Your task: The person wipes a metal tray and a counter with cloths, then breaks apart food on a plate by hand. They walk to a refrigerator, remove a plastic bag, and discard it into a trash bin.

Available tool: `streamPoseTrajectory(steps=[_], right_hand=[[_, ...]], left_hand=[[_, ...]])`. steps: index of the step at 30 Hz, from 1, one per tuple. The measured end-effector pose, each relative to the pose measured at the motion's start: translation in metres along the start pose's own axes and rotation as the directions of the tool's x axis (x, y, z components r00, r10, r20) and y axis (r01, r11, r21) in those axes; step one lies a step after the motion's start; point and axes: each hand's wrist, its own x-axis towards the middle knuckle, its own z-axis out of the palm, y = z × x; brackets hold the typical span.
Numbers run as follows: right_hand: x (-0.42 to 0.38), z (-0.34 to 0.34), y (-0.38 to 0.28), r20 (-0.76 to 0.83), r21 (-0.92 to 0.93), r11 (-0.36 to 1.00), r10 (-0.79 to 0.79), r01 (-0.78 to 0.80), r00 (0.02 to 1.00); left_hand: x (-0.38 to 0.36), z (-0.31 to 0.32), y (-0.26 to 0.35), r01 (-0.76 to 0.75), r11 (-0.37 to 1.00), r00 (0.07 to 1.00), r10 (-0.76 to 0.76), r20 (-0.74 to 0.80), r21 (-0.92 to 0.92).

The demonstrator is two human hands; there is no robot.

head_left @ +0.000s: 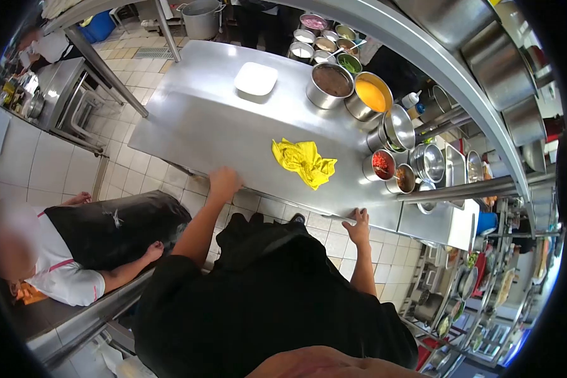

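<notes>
My left hand (224, 184) rests at the front edge of the steel table (195, 120); its fingers are curled or blurred, so their closure is unclear. Farther right, my right hand (359, 227) touches the same edge with its fingers spread and nothing in them. Between and beyond the two hands lies a crumpled yellow cloth (304, 162), touched by neither. A white square dish (256, 79) sits toward the far side of the table.
Pots of brown food (330, 86) and orange sauce (370, 94), a pot of chopped red food (382, 164) and steel bowls (427, 162) crowd the right side. A shelf rail (485, 94) arches overhead. A co-worker (63, 252) is at the left.
</notes>
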Motion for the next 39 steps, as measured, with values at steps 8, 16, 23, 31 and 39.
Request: streamPoseTrajectory(steps=[8,16,23,31,39], right_hand=[[0.009,-0.004,-0.009,0.062,0.015,0.997,0.069,-0.070,0.996],[0.009,-0.007,0.000,0.106,0.064,0.997,0.041,-0.048,0.994],[0.011,-0.003,0.005,0.088,0.108,0.993,0.036,-0.046,0.995],[0.009,-0.010,-0.004,0.106,0.107,0.991,0.072,-0.084,0.992],[0.011,0.001,0.010,0.100,0.127,0.987,0.087,-0.099,0.991]], left_hand=[[0.139,-0.083,0.061,-0.356,0.925,0.779,0.214,-0.589,-0.135],[0.226,-0.122,0.081,-0.128,0.987,0.879,0.157,-0.450,0.095],[0.291,-0.129,0.045,-0.076,0.994,0.751,0.107,-0.652,0.075],[0.288,-0.139,0.030,-0.100,0.993,0.726,0.111,-0.678,0.055],[0.084,0.008,0.016,-0.288,0.955,0.648,0.249,-0.720,0.071]])
